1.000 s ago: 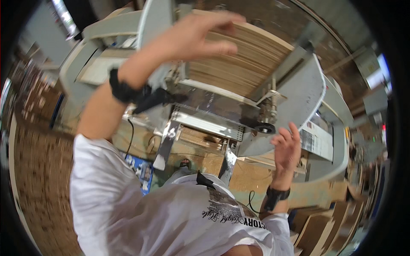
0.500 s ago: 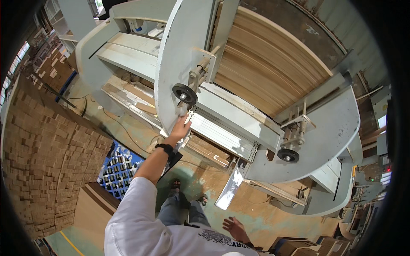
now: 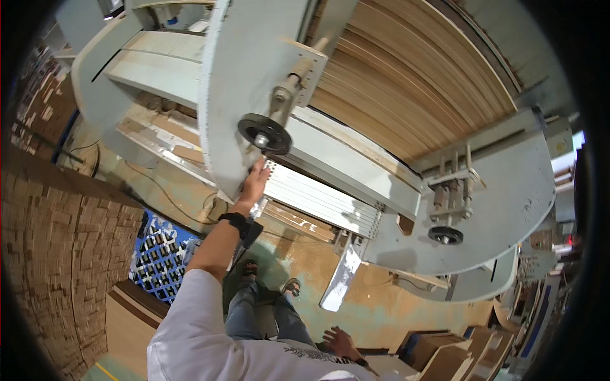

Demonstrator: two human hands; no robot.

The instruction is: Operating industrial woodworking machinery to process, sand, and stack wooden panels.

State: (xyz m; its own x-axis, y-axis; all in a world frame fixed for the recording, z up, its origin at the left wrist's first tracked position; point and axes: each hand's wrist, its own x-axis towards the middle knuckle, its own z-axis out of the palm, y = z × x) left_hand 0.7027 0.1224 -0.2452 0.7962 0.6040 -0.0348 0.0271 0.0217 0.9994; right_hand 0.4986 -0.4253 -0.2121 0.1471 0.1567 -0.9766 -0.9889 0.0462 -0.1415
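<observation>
My left hand, with a black watch on its wrist, reaches up to the inner face of a large grey rounded side plate. Its fingers are stretched out against the plate's lower part, beside the end of a white slatted panel. Just above the fingertips is a black handwheel on a metal bracket. My right hand hangs low in front of my body, fingers apart and holding nothing. Long brown wood strips lie stacked in the machine beyond the panel.
A second black wheel sits on the right side plate. A shiny metal flap juts toward me. Stacked wood blocks and a blue lattice pallet stand on the left. Brown boxes are at lower right.
My view has shifted, so the machine looks nearer and its left side plate sits farther left. The left hand stays at the plate below the wheel. My right hand remains low.
</observation>
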